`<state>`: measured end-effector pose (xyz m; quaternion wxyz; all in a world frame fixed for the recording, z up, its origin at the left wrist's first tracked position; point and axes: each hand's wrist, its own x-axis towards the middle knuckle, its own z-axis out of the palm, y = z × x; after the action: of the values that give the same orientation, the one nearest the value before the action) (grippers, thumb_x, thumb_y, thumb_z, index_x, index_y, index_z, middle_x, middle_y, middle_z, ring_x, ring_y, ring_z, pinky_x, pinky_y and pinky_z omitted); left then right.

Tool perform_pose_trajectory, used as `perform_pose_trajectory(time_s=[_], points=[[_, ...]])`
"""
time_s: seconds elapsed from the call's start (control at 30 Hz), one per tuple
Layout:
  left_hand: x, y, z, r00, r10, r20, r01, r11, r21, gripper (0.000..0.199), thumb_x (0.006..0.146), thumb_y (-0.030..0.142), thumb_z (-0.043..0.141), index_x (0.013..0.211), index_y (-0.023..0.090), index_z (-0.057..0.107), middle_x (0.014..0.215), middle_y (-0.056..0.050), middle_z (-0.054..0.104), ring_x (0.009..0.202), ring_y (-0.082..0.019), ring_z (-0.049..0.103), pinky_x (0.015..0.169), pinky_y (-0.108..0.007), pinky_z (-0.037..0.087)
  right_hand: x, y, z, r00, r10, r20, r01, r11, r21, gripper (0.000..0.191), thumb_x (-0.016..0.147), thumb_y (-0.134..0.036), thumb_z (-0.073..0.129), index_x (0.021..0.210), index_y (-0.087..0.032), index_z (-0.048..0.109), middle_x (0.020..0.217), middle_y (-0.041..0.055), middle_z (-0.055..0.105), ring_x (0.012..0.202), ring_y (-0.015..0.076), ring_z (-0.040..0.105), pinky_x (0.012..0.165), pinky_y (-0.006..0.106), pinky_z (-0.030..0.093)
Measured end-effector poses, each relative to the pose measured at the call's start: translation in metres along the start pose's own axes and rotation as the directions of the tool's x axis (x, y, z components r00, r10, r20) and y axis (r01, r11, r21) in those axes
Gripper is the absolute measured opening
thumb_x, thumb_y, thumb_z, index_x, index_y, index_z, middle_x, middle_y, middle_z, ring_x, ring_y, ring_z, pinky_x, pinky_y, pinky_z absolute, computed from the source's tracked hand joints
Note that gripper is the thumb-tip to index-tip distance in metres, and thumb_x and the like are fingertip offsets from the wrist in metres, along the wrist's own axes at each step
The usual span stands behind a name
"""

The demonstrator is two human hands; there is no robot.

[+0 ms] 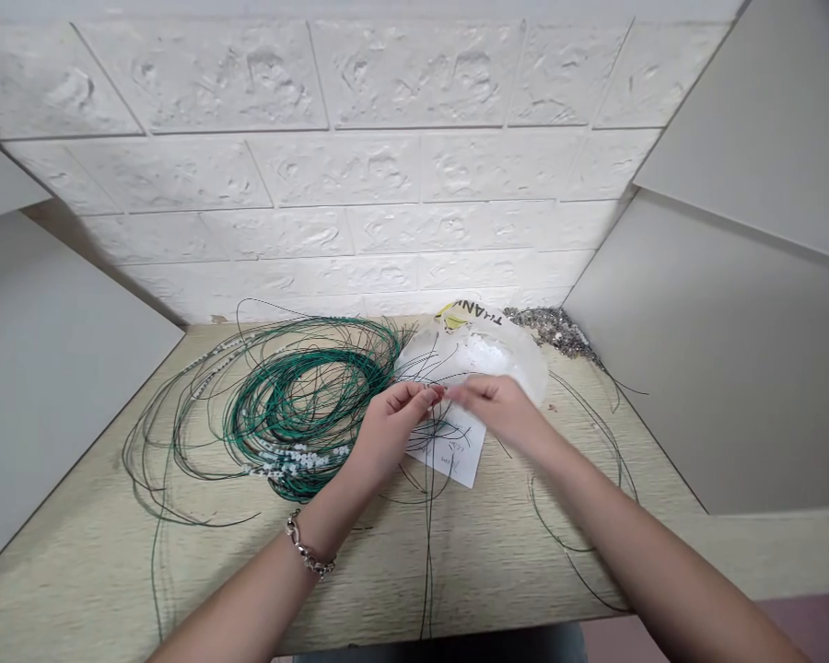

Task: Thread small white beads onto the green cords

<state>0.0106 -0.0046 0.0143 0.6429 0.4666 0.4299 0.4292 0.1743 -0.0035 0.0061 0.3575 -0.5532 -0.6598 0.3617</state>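
My left hand (pixel 395 422) is closed in a pinch on a thin dark cord (pixel 428 543), whose strands hang down toward the table's front edge. Close beside it, my right hand (pixel 496 402) also has thumb and fingers pressed together, smeared by motion; what lies between its fingertips is too small to make out. The fingertips of both hands nearly meet. Left of them lies a big coil of green and dark cords (pixel 276 387), with small white beads (pixel 304 458) strung along the front. Under the hands is a white paper with handwriting (pixel 464 465).
Behind my hands lies a white plastic bag (pixel 531 354) with printed letters and white contents. A pile of small shiny grey-brown pieces (pixel 556 331) sits by the brick-patterned wall (pixel 379 166). Loose cords (pixel 598 424) lie on the right. Pale panels (pixel 732 359) flank the wooden table (pixel 511 562).
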Motion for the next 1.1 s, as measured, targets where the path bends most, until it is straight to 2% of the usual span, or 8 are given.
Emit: perform_pose_trajectory(time_s=[0.1,0.27,0.57,0.7,0.8,0.87,0.97,1.1], points=[[-0.001,-0.002,0.001,0.996,-0.092,0.015,0.093,0.981,-0.170,0.021,0.070,0.033,0.063,0.067,0.014,0.055,0.068,-0.001,0.061,0.066,-0.010,0.056,0.066,-0.022,0.043,0.014,0.025,-0.026,0.966,0.004,-0.260,-0.081,0.955,-0.285,0.033,0.081,-0.039,0.044,0.069,-0.017,0.066,0.069,0.0037,0.060,0.068,0.0159,0.053,0.062,0.028,0.039],[-0.001,-0.002,0.001,0.984,-0.165,0.062,0.176,0.937,-0.301,0.019,0.070,0.028,0.063,0.068,0.013,0.052,0.060,0.002,0.055,0.055,-0.007,0.054,0.059,-0.019,0.043,0.025,0.053,-0.041,0.981,-0.027,-0.192,-0.083,0.838,-0.540,0.020,0.078,-0.027,0.052,0.083,-0.019,0.069,0.084,0.0046,0.062,0.076,0.0169,0.056,0.064,0.027,0.039],[-0.001,-0.003,-0.001,0.983,-0.159,0.090,0.179,0.937,-0.300,0.019,0.070,0.028,0.064,0.072,0.012,0.054,0.062,0.001,0.056,0.056,-0.007,0.054,0.056,-0.018,0.045,0.023,0.045,-0.036,0.990,-0.092,-0.105,-0.017,0.668,-0.744,0.021,0.083,-0.025,0.046,0.081,-0.020,0.067,0.086,0.0051,0.061,0.079,0.0182,0.056,0.058,0.027,0.037],[-0.003,0.000,-0.001,0.985,-0.156,0.077,0.172,0.938,-0.301,0.018,0.071,0.028,0.064,0.071,0.012,0.056,0.070,-0.002,0.061,0.059,-0.008,0.057,0.059,-0.018,0.046,0.020,0.038,-0.035,0.958,-0.208,-0.198,0.021,0.738,-0.675,0.020,0.082,-0.027,0.047,0.078,-0.018,0.065,0.083,0.0063,0.061,0.080,0.0194,0.055,0.062,0.028,0.039],[-0.004,0.001,0.001,0.982,-0.163,0.097,0.187,0.915,-0.357,0.013,0.072,0.024,0.063,0.072,0.013,0.056,0.088,-0.006,0.065,0.071,-0.010,0.061,0.068,-0.021,0.048,0.011,0.020,-0.021,0.885,-0.318,-0.340,0.146,0.884,-0.444,0.017,0.081,-0.030,0.050,0.078,-0.019,0.063,0.079,0.0048,0.061,0.075,0.0169,0.055,0.064,0.028,0.042],[-0.006,0.000,0.003,0.978,-0.159,0.134,0.200,0.893,-0.403,0.012,0.072,0.022,0.063,0.073,0.013,0.056,0.093,-0.007,0.065,0.077,-0.012,0.062,0.072,-0.022,0.048,0.004,0.005,-0.006,0.858,-0.327,-0.396,0.242,0.937,-0.251,0.015,0.081,-0.030,0.051,0.077,-0.020,0.062,0.077,0.0032,0.061,0.071,0.0149,0.055,0.061,0.027,0.043],[-0.007,-0.001,0.005,0.975,-0.154,0.161,0.211,0.875,-0.437,0.011,0.073,0.022,0.063,0.075,0.013,0.058,0.086,-0.005,0.065,0.078,-0.011,0.062,0.071,-0.021,0.047,-0.005,-0.009,0.011,0.862,-0.391,-0.323,0.371,0.920,-0.125,0.012,0.080,-0.025,0.052,0.078,-0.020,0.063,0.076,0.0025,0.061,0.072,0.0137,0.056,0.064,0.027,0.045],[-0.008,-0.002,0.006,0.982,-0.141,0.126,0.182,0.885,-0.428,0.012,0.073,0.023,0.063,0.076,0.012,0.060,0.081,-0.004,0.065,0.076,-0.010,0.061,0.072,-0.019,0.046,-0.009,-0.009,0.016,0.875,-0.411,-0.257,0.396,0.911,-0.111,0.013,0.079,-0.022,0.052,0.081,-0.023,0.064,0.078,0.0021,0.062,0.075,0.0141,0.058,0.067,0.028,0.047]])
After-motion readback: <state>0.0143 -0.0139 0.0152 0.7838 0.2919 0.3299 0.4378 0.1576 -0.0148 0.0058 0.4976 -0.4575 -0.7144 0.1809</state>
